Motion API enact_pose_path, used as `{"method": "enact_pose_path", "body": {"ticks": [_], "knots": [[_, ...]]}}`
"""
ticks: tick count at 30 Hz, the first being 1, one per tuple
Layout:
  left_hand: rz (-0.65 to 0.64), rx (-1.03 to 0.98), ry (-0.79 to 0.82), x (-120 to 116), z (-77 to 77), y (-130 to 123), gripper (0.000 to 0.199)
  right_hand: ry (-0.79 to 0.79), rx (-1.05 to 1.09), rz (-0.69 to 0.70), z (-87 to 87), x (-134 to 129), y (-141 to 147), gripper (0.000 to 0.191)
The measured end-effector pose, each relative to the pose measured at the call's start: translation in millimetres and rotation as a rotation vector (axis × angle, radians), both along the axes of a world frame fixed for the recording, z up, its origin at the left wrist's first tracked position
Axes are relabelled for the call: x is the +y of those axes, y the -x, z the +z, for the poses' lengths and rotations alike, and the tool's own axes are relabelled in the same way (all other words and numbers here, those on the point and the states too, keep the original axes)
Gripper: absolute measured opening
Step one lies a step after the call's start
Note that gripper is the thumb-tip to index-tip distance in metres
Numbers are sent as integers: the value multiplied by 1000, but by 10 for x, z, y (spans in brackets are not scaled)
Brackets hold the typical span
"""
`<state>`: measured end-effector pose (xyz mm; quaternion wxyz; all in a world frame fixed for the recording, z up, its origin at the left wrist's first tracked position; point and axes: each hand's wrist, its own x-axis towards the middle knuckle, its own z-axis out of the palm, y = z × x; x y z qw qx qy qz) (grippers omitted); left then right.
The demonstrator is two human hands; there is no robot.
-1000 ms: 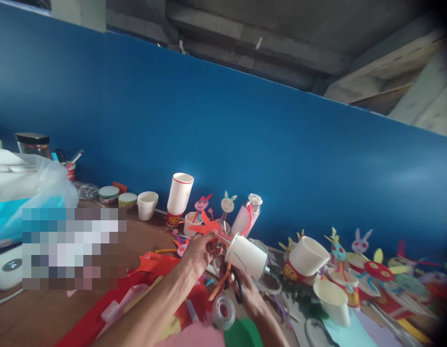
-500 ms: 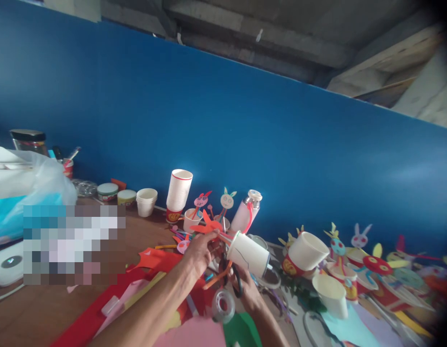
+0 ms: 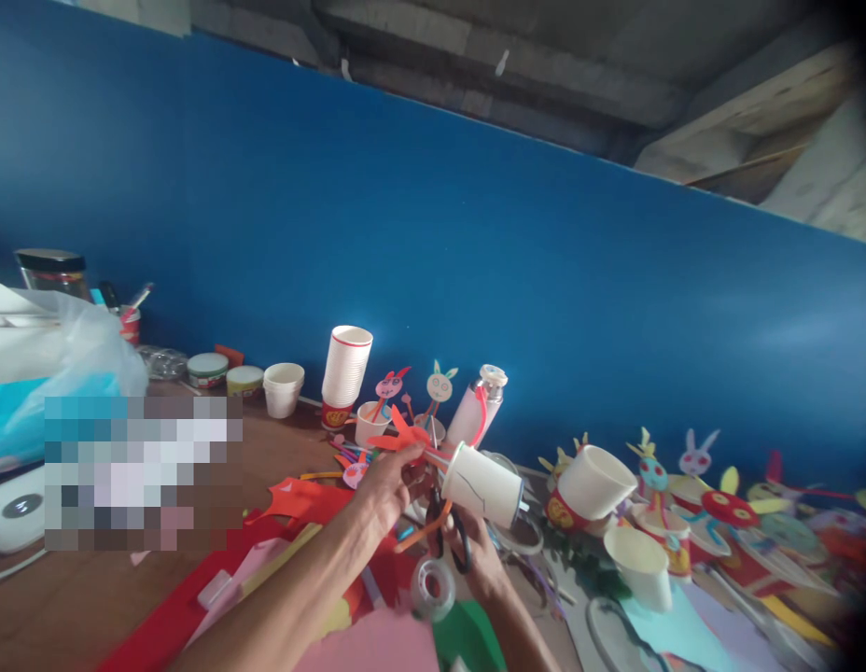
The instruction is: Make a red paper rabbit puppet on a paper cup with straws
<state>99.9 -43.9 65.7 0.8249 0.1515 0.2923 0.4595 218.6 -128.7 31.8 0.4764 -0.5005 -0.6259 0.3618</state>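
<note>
Bare fingers pinch an orange paper cutout (image 3: 407,436), its flat, pointed lobes fanned out, as the left hand (image 3: 387,485) closes on its lower edge above a craft-strewn tabletop (image 3: 279,456). The right hand (image 3: 477,553), partly hidden under a smooth white paper cup (image 3: 483,485), curls around black-handled scissors (image 3: 464,544); how far the blades are parted cannot be told. The cup lies tilted on its side in the air between cutout and scissors, a wavy dark line on its wall and slim sticks reaching from its rim toward the cutout. Below sit a round, glossy tape roll (image 3: 434,589), a matte pink sheet (image 3: 377,642) and a green sheet (image 3: 467,635). Behind, a ribbed stack of cups (image 3: 347,369) stands near a cylindrical pink flask (image 3: 473,415), against a smooth blue wall (image 3: 433,233). Rabbit-eared paper figures (image 3: 697,461) rise from cups at right.
</note>
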Motion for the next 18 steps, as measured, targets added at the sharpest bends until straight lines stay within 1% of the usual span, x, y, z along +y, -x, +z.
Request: {"method": "enact_pose_path", "body": {"ticks": [5,9,18], "knots": [[0,7,10,15,-8,-1,14,18,3,20,-31,9,-15,48],[1,10,15,14,3,10,17,18,13,10,-61,13,-20,48],[-33,22,-1,23,-3,25,15,18,57,-1,-75,15,-8,45]]}}
